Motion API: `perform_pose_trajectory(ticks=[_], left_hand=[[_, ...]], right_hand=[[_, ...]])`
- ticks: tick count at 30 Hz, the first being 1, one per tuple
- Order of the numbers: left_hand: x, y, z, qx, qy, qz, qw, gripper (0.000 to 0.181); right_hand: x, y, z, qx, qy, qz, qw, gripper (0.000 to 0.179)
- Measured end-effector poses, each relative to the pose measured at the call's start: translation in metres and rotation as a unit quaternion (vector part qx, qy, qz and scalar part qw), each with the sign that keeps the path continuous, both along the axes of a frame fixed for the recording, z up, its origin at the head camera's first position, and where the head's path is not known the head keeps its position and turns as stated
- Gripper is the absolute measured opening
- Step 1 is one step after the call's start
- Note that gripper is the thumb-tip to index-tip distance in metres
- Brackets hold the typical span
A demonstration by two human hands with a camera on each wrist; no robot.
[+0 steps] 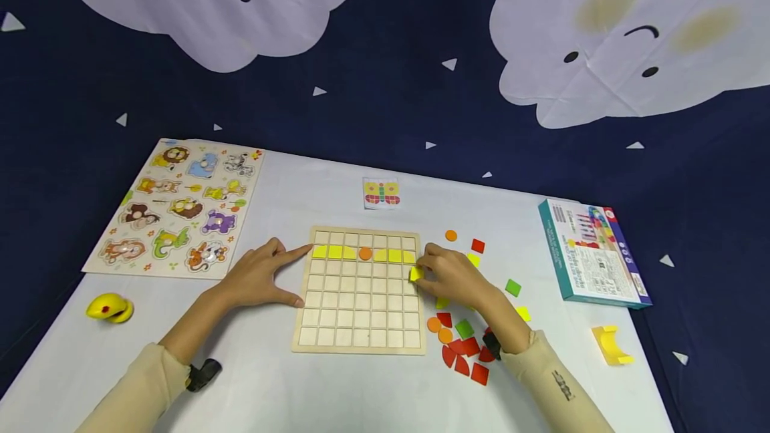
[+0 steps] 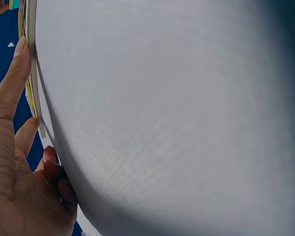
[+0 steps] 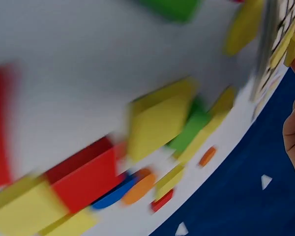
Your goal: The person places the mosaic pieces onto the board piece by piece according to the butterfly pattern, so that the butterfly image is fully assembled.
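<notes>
A yellow tile (image 1: 416, 274) is pinched between the thumb and fingers of the right hand (image 1: 451, 274), the grip narrowed to the tile's thickness, and is held at the right edge of the wooden grid board (image 1: 361, 350), level with the third row from the far edge. The board's left edge is touched by the left hand (image 1: 255, 276), whose thumb and index finger are spread wide and straight. Loose red pieces (image 1: 480, 374), orange discs (image 1: 445, 335) and green squares (image 1: 513, 287) are scattered on the table (image 1: 265, 386) beside the board's right edge, together with more yellow pieces, some partly covered by the right hand and forearm. A pattern card (image 1: 381, 193) is placed near the table's far edge, beyond the board. A printed box (image 1: 595, 252) and a yellow arch block (image 1: 612, 345) are set near the table's right edge; a yellow toy (image 1: 110, 308) is placed near the left edge. In the grid board's second row, three yellow pieces are seated on each side of an orange disc. At the table's far left corner, animal pieces are set in a puzzle board (image 1: 96, 264).
</notes>
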State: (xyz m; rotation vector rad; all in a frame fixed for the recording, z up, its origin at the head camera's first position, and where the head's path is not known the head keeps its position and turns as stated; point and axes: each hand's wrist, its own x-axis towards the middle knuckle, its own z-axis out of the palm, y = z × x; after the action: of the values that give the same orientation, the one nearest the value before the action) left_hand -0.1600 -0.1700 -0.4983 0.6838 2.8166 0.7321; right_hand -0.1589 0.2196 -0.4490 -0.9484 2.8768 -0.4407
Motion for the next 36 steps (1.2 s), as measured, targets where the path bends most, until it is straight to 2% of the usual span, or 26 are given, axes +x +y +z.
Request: perform_pose_trajectory(ticks=[7, 23, 29, 36], left_hand=[[0.001, 0.000, 0.001, 0.001, 0.004, -0.001, 1.0000, 0.109], [-0.001, -0.001, 0.000, -0.003, -0.004, -0.006, 1.0000, 0.109], [-0.002, 0.000, -0.001, -0.003, 0.001, -0.011, 0.9999, 0.109], [-0.002, -0.002, -0.002, -0.003, 0.016, -0.013, 0.9998, 0.108]], right_hand=[[-0.012, -0.036, 0.003, 0.002, 0.021, 0.045, 0.9988, 0.024], [-0.029, -0.117, 0.006, 0.024, 0.012, 0.110, 0.9935, 0.017], [-0.032, -0.141, 0.004, 0.037, -0.003, 0.109, 0.9933, 0.019], [-0.034, -0.166, -0.002, 0.065, 0.009, 0.100, 0.9929, 0.019]])
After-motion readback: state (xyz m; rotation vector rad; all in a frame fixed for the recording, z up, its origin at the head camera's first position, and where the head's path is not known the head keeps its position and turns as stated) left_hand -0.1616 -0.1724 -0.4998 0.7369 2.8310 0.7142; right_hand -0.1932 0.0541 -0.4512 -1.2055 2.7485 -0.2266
